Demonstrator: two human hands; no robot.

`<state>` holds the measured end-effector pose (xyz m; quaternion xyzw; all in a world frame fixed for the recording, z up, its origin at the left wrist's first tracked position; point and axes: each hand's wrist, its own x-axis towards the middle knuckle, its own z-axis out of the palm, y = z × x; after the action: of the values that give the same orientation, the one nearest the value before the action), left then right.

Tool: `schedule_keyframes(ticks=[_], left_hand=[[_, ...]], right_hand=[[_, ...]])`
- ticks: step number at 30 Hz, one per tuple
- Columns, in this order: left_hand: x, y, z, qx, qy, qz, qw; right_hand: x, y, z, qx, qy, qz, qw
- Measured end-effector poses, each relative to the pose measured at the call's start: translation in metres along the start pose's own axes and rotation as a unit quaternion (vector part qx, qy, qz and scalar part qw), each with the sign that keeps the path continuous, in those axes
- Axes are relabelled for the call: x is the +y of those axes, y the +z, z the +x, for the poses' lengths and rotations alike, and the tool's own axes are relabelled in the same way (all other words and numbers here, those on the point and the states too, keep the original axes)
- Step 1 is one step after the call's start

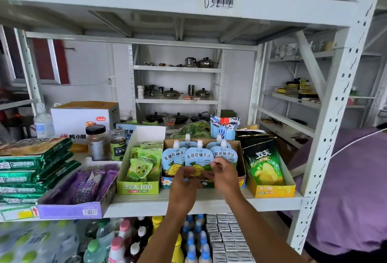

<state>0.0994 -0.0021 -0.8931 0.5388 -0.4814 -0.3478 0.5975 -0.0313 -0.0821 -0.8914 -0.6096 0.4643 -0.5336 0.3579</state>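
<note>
Packs [31, 164] in green foil, about five, lie stacked far left of the pouch box [240, 156]. Nearer to it sits one purple box [69, 210] of purple bars, with one bottle [44, 124], one white carton [81, 116] and two jars [96, 142] behind. One green box [137, 187] of green sachets stands just left of the pouch box, touching it.

All rest on a white metal shelf [209, 202] in a storeroom. Beyond the pouch box, a second rack against the wall holds pots [171, 93].

Six pouches [172, 157] stand upright in the pouch box, pale blue with white spouts, dark lettering and a yellow fruit cartoon low down. The front pouch [199, 156] is at the middle of the box's front edge.

The left hand [184, 183] and right hand [227, 175] meet at that pouch's lower edge. Both have curled fingers, but blur hides whether they pinch it.

One blue-white bag [225, 128] stands behind the pouch box. Just right of it, a yellow box [272, 191] holds dark mango bags [261, 162].
</note>
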Motion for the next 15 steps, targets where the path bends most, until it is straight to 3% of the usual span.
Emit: schedule_keyframes(ticks=[4,7,9,13,15], left_hand=[[0.001,0.002,-0.003,-0.018,-0.003,0.001,1.0],[0.0,0.003,-0.005,-0.021,0.002,0.002,1.0],[0.001,0.005,-0.006,-0.023,-0.002,0.003,1.0],[0.007,0.01,-0.008,-0.03,0.001,0.007,1.0],[0.011,0.011,-0.008,-0.034,0.003,0.011,0.999]], right_hand=[[-0.017,-0.018,-0.021,0.01,-0.055,0.005,0.998],[-0.024,-0.036,-0.03,0.143,-0.156,-0.094,0.973],[-0.023,-0.046,-0.025,0.193,-0.168,-0.157,0.954],[-0.013,-0.055,-0.006,0.065,-0.088,-0.211,0.971],[-0.015,-0.06,-0.004,0.046,-0.065,-0.208,0.975]])
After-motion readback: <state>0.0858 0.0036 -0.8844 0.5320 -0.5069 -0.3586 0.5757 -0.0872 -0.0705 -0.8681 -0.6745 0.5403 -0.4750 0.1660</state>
